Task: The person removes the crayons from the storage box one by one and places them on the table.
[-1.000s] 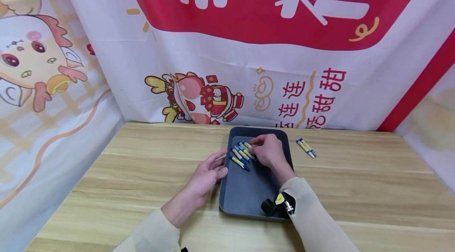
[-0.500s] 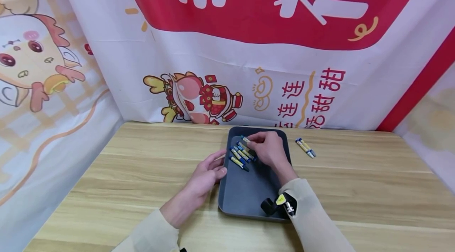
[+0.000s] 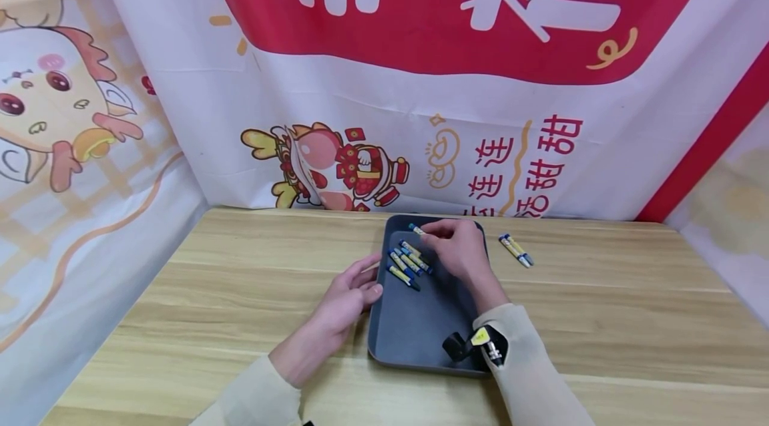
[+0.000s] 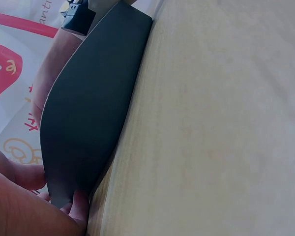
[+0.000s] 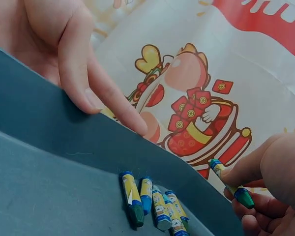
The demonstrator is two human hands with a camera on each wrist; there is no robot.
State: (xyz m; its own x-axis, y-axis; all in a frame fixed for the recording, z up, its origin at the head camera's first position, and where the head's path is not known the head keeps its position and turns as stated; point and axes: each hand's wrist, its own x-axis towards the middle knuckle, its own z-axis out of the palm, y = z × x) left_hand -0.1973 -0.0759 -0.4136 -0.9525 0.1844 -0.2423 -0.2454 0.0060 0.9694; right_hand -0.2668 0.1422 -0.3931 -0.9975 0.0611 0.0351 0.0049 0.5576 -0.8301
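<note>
Your right hand point(image 3: 461, 250) was over the far end of the dark tray point(image 3: 420, 332), thumb and fingertips pinching one blue-and-yellow crayon point(image 3: 415, 229) lifted just above the tray's far rim; the right wrist view showed that crayon point(image 5: 230, 183) clamped between your fingertips point(image 5: 246, 169), its green tip pointing down. Below it, a row of crayons point(image 3: 407, 261) lay side by side on the tray floor, near the left wall. Your left hand point(image 3: 348, 296) rested on the table point(image 3: 240, 292) against the tray's left rim, fingers nearly straight and touching the edge, gripping nothing. Two more crayons point(image 3: 517, 250) lay on the wood to the right of the tray, well apart from your hands. A printed banner point(image 3: 384, 79) hung behind the table.
</note>
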